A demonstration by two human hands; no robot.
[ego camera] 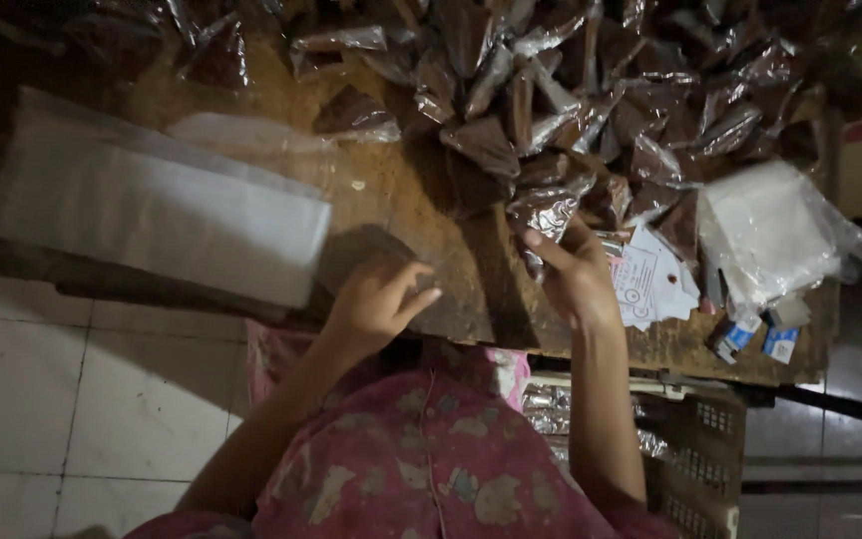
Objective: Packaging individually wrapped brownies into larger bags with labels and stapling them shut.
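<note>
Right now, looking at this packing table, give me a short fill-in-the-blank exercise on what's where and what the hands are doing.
1. The right hand reaches into the pile of clear packets filled with something ____ in colour.
2. The left hand rests on the ____ table.
3. The stack of white bags lies to the person's ____.
4. Under the table's near edge, by the right arm, stands a plastic ____.

Missing words: brown; wooden; left; crate

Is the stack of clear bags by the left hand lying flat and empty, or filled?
Flat and empty: the stack of clear bags lies as thin pale sheets on the table, unlike the bulging brown packets beyond the left hand.
</note>
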